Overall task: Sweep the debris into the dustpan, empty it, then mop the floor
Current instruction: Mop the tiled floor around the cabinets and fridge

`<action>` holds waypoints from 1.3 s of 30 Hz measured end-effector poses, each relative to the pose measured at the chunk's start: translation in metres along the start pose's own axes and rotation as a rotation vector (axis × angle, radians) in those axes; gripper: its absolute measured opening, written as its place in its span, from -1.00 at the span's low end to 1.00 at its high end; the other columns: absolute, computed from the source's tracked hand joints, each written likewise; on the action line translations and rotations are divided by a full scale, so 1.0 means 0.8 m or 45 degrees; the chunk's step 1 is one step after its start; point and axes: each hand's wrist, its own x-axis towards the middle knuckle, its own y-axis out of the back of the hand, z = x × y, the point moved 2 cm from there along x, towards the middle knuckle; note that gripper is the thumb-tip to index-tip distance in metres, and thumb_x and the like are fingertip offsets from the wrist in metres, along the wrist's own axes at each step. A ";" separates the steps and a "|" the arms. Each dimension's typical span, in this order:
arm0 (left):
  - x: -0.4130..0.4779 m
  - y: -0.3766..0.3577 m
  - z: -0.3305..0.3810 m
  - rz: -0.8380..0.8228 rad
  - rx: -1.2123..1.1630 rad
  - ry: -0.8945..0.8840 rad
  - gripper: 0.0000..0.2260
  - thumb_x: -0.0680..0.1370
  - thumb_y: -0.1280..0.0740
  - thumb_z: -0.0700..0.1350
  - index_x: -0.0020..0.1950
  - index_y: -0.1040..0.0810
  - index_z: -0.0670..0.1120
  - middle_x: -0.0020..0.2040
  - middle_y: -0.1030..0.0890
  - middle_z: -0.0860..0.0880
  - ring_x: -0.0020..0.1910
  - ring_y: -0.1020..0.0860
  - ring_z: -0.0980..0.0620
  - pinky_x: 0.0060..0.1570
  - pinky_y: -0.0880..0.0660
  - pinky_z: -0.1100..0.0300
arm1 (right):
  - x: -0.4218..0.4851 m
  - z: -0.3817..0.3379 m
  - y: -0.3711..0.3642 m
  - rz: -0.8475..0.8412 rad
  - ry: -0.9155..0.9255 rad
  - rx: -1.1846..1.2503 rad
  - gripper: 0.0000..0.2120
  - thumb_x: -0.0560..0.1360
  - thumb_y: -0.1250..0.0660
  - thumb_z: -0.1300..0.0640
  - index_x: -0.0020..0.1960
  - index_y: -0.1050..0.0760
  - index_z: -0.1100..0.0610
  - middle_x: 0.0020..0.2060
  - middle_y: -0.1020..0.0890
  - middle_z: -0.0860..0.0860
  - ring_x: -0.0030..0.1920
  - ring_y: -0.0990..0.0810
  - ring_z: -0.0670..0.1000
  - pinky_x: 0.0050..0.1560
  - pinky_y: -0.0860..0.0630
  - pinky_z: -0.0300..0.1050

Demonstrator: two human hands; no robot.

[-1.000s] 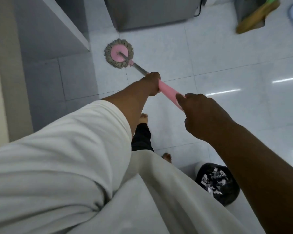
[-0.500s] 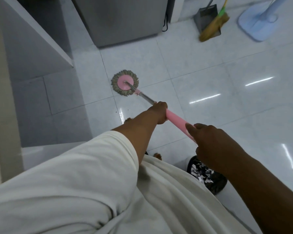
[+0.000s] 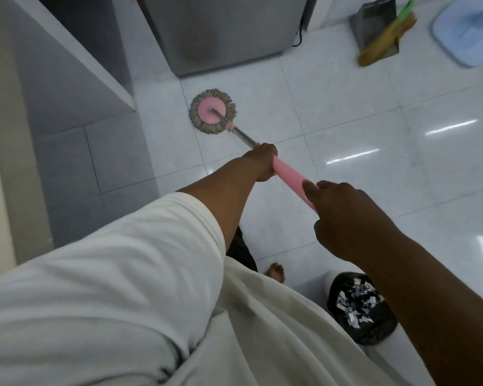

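Nearest the camera we see a loose white cloth garment [image 3: 101, 302], its short sleeve covering the left upper arm. At lower right stands a round waste bin with a black liner [image 3: 385, 330], which holds torn black-and-white paper scraps [image 3: 354, 303]. Just left of it, a bare foot [image 3: 275, 271] rests on the glossy white tiled floor [image 3: 360, 112].

Above these, the right hand [image 3: 346, 218] is wrapped round the upper end of the pink plastic mop handle [image 3: 289, 175], its fingers curled over the shaft and its thumb lying along it. Farther down the same handle, the left hand [image 3: 262, 162] grips it firmly at the point where the pink sleeve gives way to a bare metal rod [image 3: 243, 136]. The two hands are apart, with a stretch of pink handle showing between them.

The rod slopes away to the round mop head [image 3: 213, 112], a pink disc ringed with beige strands, which lies flat on the floor near the corner of a grey tiled ledge [image 3: 67, 87] and just in front of a grey metal appliance [image 3: 223, 32].

At far right, a grey dustpan [image 3: 374, 23] stands on its edge, and a straw broom with a green handle [image 3: 385, 43] leans across it. Beside them we note a pale blue rounded stand base [image 3: 469, 32].
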 end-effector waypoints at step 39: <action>-0.076 -0.172 0.152 -0.122 0.124 -0.079 -0.59 0.53 -0.39 -0.13 0.33 -0.37 -0.12 0.31 -0.43 -0.13 0.17 -0.51 -0.13 0.13 -0.49 0.02 | -0.207 0.083 -0.082 -0.082 -0.131 0.134 -0.64 0.46 -0.26 0.23 0.25 -0.36 0.12 -0.18 -0.41 -0.01 -0.26 -0.47 0.01 -0.28 -0.33 -0.21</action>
